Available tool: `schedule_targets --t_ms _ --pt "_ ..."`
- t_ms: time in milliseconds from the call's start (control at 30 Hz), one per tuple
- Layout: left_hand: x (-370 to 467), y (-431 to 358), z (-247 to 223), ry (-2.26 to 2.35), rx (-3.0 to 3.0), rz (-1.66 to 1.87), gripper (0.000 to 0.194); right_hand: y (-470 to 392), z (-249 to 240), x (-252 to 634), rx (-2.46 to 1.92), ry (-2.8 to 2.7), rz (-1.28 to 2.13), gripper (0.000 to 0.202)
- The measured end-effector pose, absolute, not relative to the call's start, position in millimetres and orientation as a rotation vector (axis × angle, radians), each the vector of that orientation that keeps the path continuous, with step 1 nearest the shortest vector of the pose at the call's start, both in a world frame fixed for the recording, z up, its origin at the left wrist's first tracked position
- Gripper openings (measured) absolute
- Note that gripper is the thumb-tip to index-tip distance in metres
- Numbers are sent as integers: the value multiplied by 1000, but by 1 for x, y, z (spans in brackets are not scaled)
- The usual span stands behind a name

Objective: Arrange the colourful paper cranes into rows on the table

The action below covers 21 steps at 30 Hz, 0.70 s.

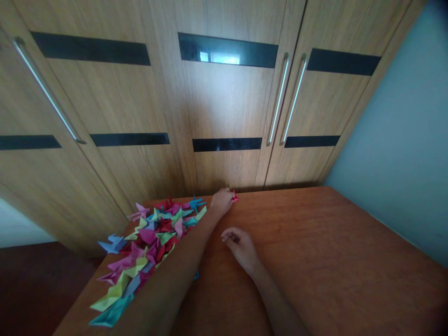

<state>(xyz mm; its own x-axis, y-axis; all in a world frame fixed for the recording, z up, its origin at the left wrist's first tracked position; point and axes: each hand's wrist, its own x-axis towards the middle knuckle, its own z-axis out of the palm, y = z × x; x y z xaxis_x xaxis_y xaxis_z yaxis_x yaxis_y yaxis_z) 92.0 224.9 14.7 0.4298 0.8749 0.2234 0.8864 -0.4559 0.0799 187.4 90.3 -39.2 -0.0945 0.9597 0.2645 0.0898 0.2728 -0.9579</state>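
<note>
Near the table's back edge, my left hand (pixel 222 200) has its fingers closed on a small red folded paper piece (pixel 235 197). My right hand (pixel 241 246) is lower and a little to the right, above the wooden table, with its fingers curled and the thumb close to the fingertips; nothing that it holds can be made out. A pile of folded paper cranes (pixel 164 237) in pink, red, green, yellow and blue lies on the left side of the table. My left forearm passes over the pile's right side and hides part of it.
The reddish-brown wooden table (pixel 315 242) reaches to a wooden wardrobe (pixel 224 102) with metal handles and dark strips. A pale blue wall (pixel 402 154) stands along the right side. Dark floor (pixel 38 284) shows at the lower left.
</note>
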Motion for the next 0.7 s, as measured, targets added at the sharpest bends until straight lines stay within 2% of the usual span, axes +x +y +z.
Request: schedule_targets --t_ms 467,700 --pt "93 216 32 -1642 -2601 -367 19 89 -38 187 -1050 -1491 1006 19" --pt "51 154 69 -1571 -2628 -293 19 88 -40 188 -1042 -1525 1008 13"
